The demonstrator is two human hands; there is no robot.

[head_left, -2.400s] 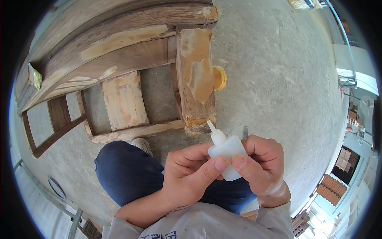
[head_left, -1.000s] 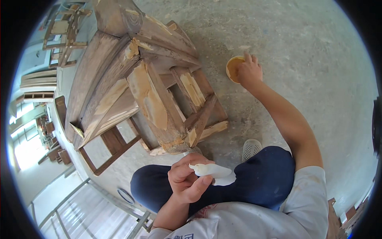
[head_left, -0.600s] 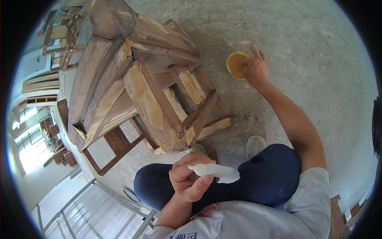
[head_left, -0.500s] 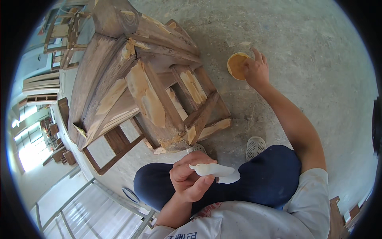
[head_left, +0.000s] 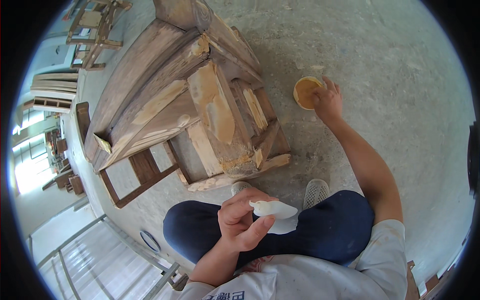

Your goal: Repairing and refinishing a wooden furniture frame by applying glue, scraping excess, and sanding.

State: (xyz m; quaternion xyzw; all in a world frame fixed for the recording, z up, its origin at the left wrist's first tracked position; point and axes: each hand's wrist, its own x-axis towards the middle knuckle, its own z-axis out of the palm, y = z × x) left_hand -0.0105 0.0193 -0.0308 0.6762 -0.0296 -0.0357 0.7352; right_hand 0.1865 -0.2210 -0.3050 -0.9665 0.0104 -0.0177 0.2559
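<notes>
My left hand (head_left: 243, 220) is closed around a white, rounded plastic piece (head_left: 275, 210) with a narrow tip, held above my lap. A paler, see-through flat part (head_left: 286, 225) hangs below it. Out on the floor to the right front, my right hand (head_left: 330, 101) grips the edge of a small yellow bowl (head_left: 299, 91). Some of its digits reach inside over the ochre paste, while the others lie outside the rim. To the left front, a brown wooden furniture frame (head_left: 240, 115) lies tipped over, with patches of tan filler (head_left: 212, 102) on its boards.
Near my feet are pale perforated shoes (head_left: 316, 194). Another wooden frame (head_left: 95, 35) stands at the far left, with stacked boards (head_left: 55, 82) nearby. A metal-framed, sheet-covered structure (head_left: 95, 255) is at the lower left, beside a dark ring (head_left: 150, 241).
The view has shifted, so the furniture sits farther right in it. My left hand has turned the white piece slightly, showing more of the see-through part. My right hand stays at the bowl.
</notes>
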